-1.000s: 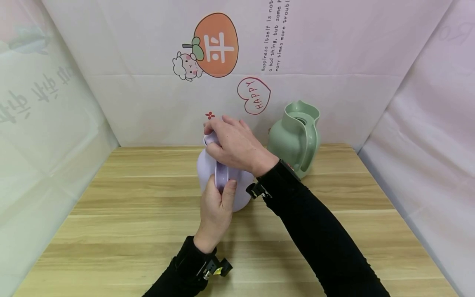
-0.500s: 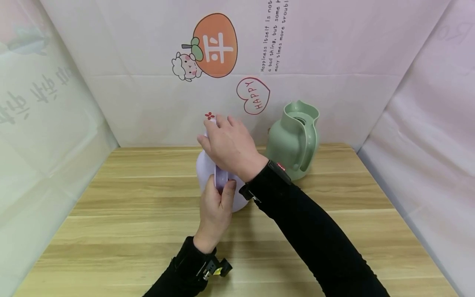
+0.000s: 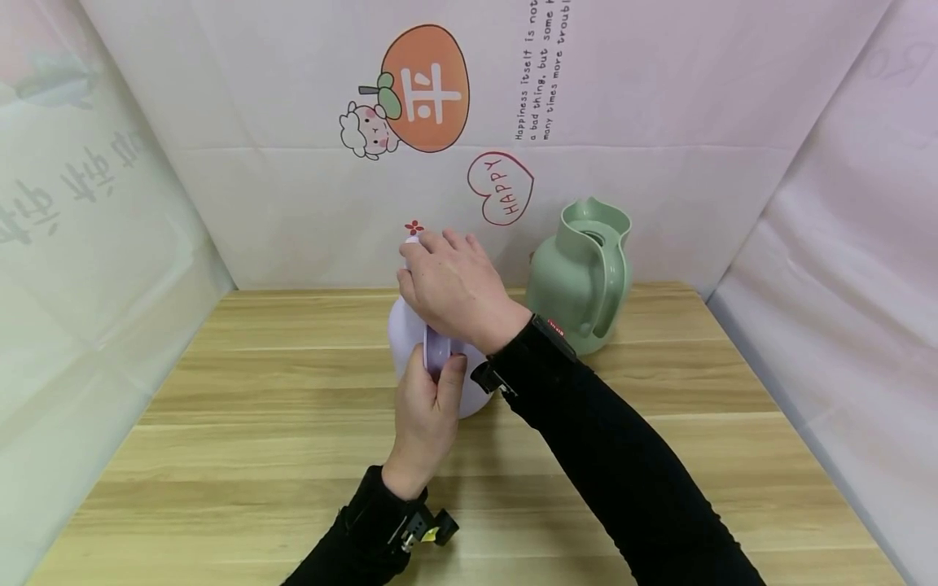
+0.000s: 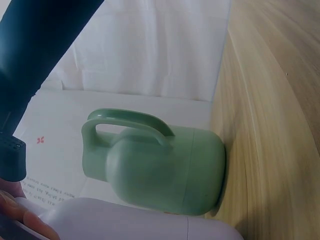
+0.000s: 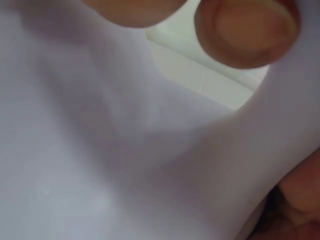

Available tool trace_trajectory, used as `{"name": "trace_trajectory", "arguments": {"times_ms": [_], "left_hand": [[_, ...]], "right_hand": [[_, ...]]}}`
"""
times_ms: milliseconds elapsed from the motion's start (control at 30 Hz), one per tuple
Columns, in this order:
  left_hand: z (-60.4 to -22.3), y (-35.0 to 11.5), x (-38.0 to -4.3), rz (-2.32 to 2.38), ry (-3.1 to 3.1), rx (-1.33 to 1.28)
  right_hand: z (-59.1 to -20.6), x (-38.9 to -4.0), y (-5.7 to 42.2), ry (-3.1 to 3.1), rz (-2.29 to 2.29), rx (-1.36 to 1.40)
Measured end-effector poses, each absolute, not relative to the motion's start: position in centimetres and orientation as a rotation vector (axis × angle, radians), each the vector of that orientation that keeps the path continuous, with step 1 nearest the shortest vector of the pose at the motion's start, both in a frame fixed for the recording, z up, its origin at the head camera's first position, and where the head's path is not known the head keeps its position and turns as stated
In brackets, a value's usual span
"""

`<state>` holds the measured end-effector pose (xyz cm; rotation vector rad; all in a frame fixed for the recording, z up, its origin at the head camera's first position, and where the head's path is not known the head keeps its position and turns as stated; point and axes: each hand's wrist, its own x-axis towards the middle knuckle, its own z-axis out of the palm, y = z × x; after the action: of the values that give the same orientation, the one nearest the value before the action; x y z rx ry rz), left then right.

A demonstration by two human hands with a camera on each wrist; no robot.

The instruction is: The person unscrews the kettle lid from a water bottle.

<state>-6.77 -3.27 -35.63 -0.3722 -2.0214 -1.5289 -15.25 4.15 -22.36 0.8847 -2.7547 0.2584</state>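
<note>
A lavender thermal jug [image 3: 405,330] stands on the bench [image 3: 256,423], its handle [image 3: 437,350] gripped by the left hand [image 3: 427,411]. The right hand [image 3: 460,285] covers its top; whether those fingers grip is hidden. A green thermal jug [image 3: 560,285] stands beyond.

Lilac jug [image 3: 406,332], green jug [image 3: 566,289]: smooth, plastic-looking. Tabletop [image 3: 271,423]: wood-grained. Backdrop [image 3: 282,106]: creased matt cloth.

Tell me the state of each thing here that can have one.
Rounded lilac plastic-looking jug: upright, loop handle gripped by left hand; top largely hidden under right hand, open or closed unclear.
Rounded green plastic-looking jug with loop handle: upright, gripped by neither hand; stoppered or not, unclear.
</note>
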Motion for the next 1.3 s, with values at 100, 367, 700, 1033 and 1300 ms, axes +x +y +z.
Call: {"name": "trace_trajectory", "arguments": {"times_ms": [100,367,700,1033,1300], "left_hand": [[-35.58,-3.29,-6.75,-1.535,-2.024,-0.369],[-35.42,-3.29,-6.69,-1.533,-2.019,-0.372],[-35.38,-3.28,-6.72,-1.533,-2.021,-0.367],[-35.34,-3.30,-6.71,-1.548,-2.011,-0.380],[-35.40,-3.32,-6.76,-1.548,-2.008,-0.389]], "right_hand": [[-22.37,-15.31,4.14,-2.767,0.268,0.887],[-22.45,-15.40,4.19,-2.753,0.261,0.900],[-22.38,-15.40,4.14,-2.755,0.282,0.908],[-22.30,-15.37,4.15,-2.758,0.297,0.933],[-22.25,-15.34,4.15,-2.770,0.309,0.950]]}}
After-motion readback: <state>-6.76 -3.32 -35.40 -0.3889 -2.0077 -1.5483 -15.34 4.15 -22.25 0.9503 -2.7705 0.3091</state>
